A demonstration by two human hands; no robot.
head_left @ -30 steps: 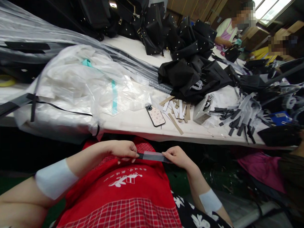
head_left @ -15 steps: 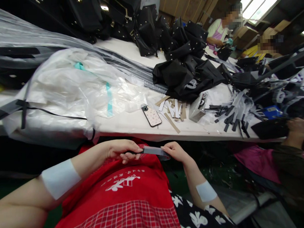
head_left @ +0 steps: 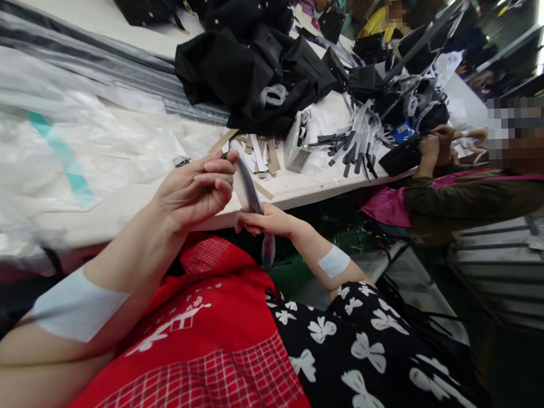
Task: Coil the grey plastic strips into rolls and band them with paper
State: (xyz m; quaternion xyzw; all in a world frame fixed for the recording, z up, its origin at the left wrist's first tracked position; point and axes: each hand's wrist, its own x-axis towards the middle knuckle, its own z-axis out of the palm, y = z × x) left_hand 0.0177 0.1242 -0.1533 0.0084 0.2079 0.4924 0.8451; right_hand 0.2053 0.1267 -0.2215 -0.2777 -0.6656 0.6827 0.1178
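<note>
A narrow dark strap [head_left: 249, 189], partly wrapped in translucent film, runs between my two hands over the table's front edge. Its upper end is gripped by my left hand [head_left: 200, 185], whose fingers are curled with the palm partly facing me. Lower down, my right hand [head_left: 264, 220] pinches the strap between thumb and fingers. A loose, filmy tail of it hangs below that hand. Behind my left hand, only a small dark piece of the phone [head_left: 181, 162] shows. Cardboard and paper strips [head_left: 264, 156] lie just beyond the strap.
Clear plastic bags [head_left: 131, 131] cover the table's left side. Black bags [head_left: 249, 68] are heaped behind. A clear box [head_left: 297, 145] and a pile of wrapped straps [head_left: 359, 135] stand to the right. A co-worker's hands [head_left: 435, 145] hold a black piece at the right.
My view has swung to the right. Both hands have risen towards the table, and the strap has gone from nearly level to steeply slanted, left hand higher.
</note>
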